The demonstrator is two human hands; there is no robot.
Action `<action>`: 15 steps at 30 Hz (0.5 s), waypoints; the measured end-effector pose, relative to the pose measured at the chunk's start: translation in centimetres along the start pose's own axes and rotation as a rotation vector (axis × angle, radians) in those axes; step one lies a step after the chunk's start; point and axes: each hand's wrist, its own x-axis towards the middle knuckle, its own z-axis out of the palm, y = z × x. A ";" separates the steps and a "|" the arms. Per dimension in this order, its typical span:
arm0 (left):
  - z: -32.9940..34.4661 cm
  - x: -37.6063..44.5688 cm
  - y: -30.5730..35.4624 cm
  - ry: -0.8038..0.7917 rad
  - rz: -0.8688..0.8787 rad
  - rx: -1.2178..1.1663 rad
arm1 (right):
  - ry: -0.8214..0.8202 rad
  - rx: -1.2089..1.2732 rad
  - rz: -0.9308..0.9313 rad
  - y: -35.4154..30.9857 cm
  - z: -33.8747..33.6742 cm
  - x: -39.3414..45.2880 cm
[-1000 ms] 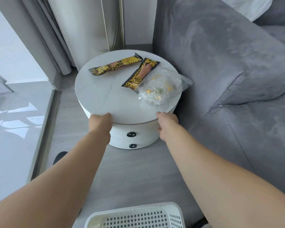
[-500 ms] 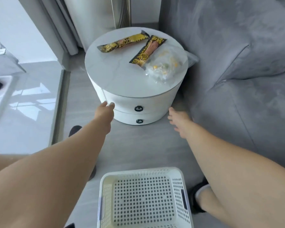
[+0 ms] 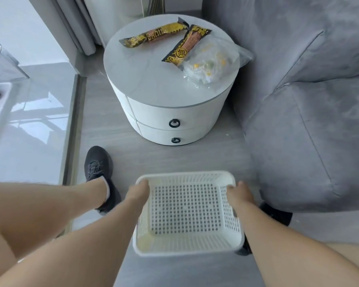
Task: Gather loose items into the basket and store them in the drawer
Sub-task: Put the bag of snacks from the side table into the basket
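A white perforated basket (image 3: 187, 243) sits low in front of me, empty. My left hand (image 3: 137, 192) grips its left rim and my right hand (image 3: 237, 193) grips its right rim. Beyond it stands a round white side table (image 3: 145, 79) with two shut drawers, the upper drawer (image 3: 153, 119) and the lower drawer (image 3: 153, 134), each with a black ring pull. On the tabletop lie two black-and-yellow snack packets, one at the back (image 3: 153, 35) and one to its right (image 3: 186, 47), plus a clear plastic bag (image 3: 210, 63) of small yellow and green pieces.
A grey sofa (image 3: 309, 90) stands close on the right of the table and basket. My left foot in a dark shoe (image 3: 97, 168) is on the grey floor left of the basket. Curtains (image 3: 79, 23) hang behind the table; a glossy tiled area (image 3: 29, 121) lies left.
Both hands left the table's edge, drew back and down, and took hold of the basket's two sides. The view pulled back from the table.
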 end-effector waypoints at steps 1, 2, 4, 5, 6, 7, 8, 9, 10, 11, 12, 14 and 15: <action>0.1 -1.2 2.0 -0.016 0.055 -0.019 | 0.047 0.075 -0.038 -1.5 -1.4 1.1; 0.3 -1.8 3.8 -0.031 0.095 -0.021 | 0.081 0.125 -0.083 -3.1 -2.8 2.2; 0.8 -3.4 7.0 -0.095 0.113 -0.056 | 0.116 0.083 -0.171 -5.8 -5.0 4.0; 1.4 -3.7 8.1 -0.139 0.111 -0.070 | 0.114 0.009 -0.204 -6.7 -5.7 4.8; 2.0 -3.3 8.3 -0.182 0.107 -0.065 | 0.093 -0.078 -0.226 -7.0 -6.0 5.4; 2.7 -3.7 8.8 -0.237 0.101 -0.075 | 0.064 -0.171 -0.228 -7.0 -6.2 6.0; 3.4 -3.5 9.0 -0.300 0.104 -0.073 | 0.031 -0.251 -0.207 -6.7 -6.3 6.4; 4.1 -3.6 9.3 -0.352 0.108 -0.091 | 0.013 -0.312 -0.177 -6.4 -6.4 6.5; 5.0 -3.3 9.6 -0.381 0.115 -0.090 | 0.023 -0.359 -0.156 -6.0 -6.5 6.7; 5.6 -3.5 9.9 -0.400 0.114 -0.085 | 0.050 -0.400 -0.145 -5.7 -6.6 6.8; 6.2 -3.3 10.1 -0.402 0.116 -0.066 | 0.082 -0.431 -0.146 -5.5 -6.4 7.0; 7.0 -2.9 10.3 -0.385 0.122 -0.051 | 0.103 -0.485 -0.155 -5.4 -5.9 6.9; 7.2 -3.0 10.5 -0.372 0.131 -0.047 | 0.101 -0.501 -0.146 -5.4 -5.8 7.0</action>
